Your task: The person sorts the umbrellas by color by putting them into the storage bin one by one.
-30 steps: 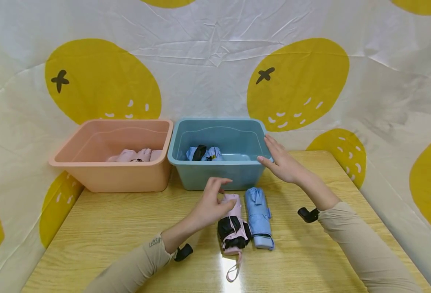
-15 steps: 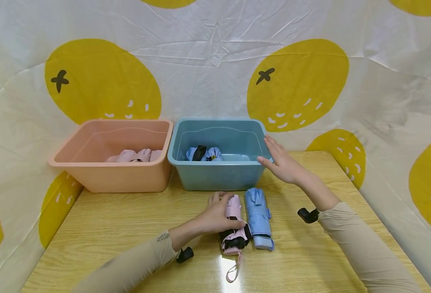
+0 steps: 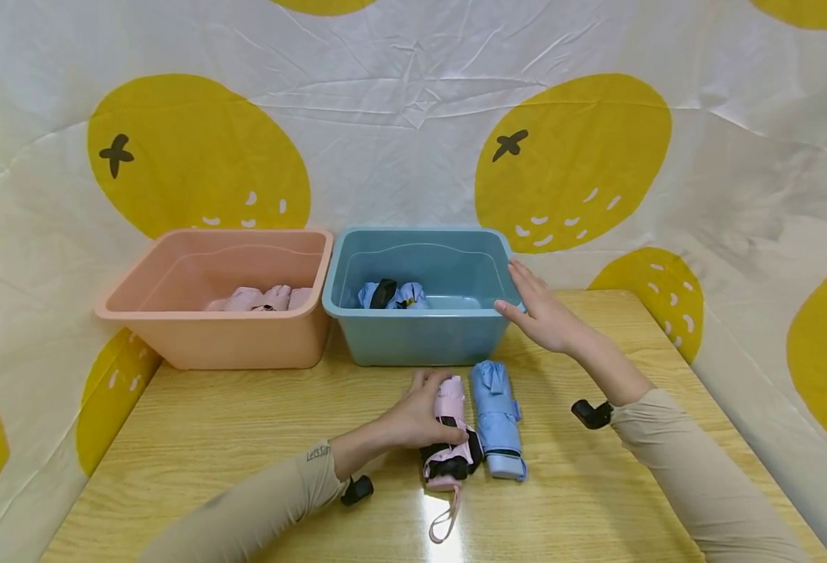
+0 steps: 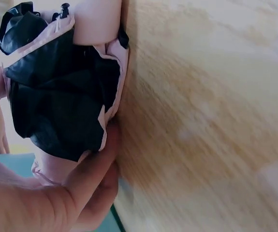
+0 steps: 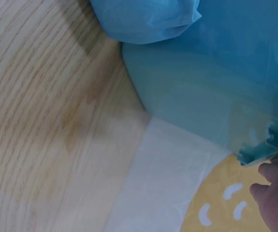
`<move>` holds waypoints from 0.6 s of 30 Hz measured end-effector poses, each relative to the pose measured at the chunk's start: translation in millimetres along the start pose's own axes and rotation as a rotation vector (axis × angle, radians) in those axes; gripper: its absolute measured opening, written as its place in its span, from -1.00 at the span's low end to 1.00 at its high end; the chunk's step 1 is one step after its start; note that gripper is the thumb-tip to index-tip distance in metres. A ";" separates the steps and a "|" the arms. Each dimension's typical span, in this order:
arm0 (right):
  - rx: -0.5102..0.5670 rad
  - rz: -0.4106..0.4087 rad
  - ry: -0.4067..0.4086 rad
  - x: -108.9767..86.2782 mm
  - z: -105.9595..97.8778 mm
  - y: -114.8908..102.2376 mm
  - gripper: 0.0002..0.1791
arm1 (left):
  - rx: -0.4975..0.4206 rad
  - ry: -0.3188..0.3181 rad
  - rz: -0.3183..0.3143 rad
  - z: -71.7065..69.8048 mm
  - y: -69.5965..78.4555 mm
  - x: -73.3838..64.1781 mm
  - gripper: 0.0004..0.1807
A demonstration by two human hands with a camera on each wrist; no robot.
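A folded pink umbrella [image 3: 450, 400] with black bunched fabric and a wrist loop lies on the table. My left hand [image 3: 413, 414] grips it from the left, thumb across its top. Up close in the left wrist view, the fingers curl round the pink umbrella [image 4: 56, 106] under its black cloth. Just to the right lies a folded blue umbrella [image 3: 496, 414], apart from both hands. With fingers straight, my right hand [image 3: 543, 313] rests on the right rim of the blue bin [image 3: 420, 336]; the right wrist view shows its fingers at that rim.
Left of the blue bin stands a salmon-pink bin [image 3: 238, 344] holding several pink rolled bundles [image 3: 273, 298]. Blue and black bundles [image 3: 385, 295] lie inside the blue bin. A patterned curtain [image 3: 413, 172] hangs behind the wooden table [image 3: 245, 430].
My left hand has come down from above the pink umbrella and taken hold of it; the umbrella has barely shifted. The right hand has stayed at the bin's rim.
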State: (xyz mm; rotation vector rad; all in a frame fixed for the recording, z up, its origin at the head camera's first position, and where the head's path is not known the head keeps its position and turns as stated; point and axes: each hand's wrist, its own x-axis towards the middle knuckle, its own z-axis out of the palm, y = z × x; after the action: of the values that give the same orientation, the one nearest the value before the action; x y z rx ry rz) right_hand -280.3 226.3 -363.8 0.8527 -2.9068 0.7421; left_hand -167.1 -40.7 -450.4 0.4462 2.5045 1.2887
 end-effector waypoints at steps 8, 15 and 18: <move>-0.010 0.001 0.000 -0.7 -0.1 0.0 -0.08 | -0.114 0.025 0.033 2.3 -2.9 0.6 0.13; -0.010 -0.002 -0.010 -0.1 -1.6 -1.1 -0.08 | -0.173 0.031 0.051 -0.9 -5.3 -3.1 0.15; -0.014 0.003 -0.012 -0.8 -1.0 0.4 -0.07 | -0.183 0.030 0.058 -2.2 -6.6 -5.2 0.15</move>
State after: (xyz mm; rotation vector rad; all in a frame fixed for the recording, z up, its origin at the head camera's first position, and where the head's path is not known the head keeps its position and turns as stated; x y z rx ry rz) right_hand -279.9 227.5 -363.3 0.8552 -2.9211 0.7181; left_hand -164.1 -48.1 -454.1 0.4625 2.3850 1.5408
